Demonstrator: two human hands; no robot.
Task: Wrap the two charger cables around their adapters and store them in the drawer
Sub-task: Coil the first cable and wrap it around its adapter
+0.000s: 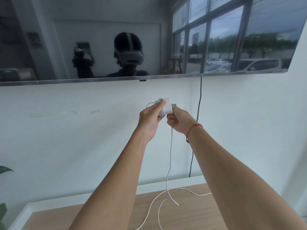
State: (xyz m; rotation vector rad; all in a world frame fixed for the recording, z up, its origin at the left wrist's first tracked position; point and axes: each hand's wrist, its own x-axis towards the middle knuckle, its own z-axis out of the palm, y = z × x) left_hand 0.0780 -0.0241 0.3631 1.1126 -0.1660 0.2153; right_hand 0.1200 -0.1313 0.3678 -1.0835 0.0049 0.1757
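Both hands are held up in the middle of the frame, in front of the white wall [83, 130]. The left hand [152, 117] grips a white adapter [168, 105]. Its fingers are curled round the adapter, and its thumb presses on the loops of white cable [170, 155] wound round the block. The right hand [180, 122] is just beside it, touching the bottom of the adapter. Its fingers are closed and pinch the loose part of the cable right under the block. A red string [193, 128] is tied round that wrist.

From the right hand the cable hangs straight down, and its tip dangles over the wooden top [191, 218] at the bottom of the frame. More white cable lies in curves on that wood (I cannot tell if it is the same one or another one).

A big dark TV [99, 39] fills the top of the frame. A black cord [198, 113] runs down the wall from it, behind the right wrist. A green leaf [5, 169] peeks in at the lower left edge.
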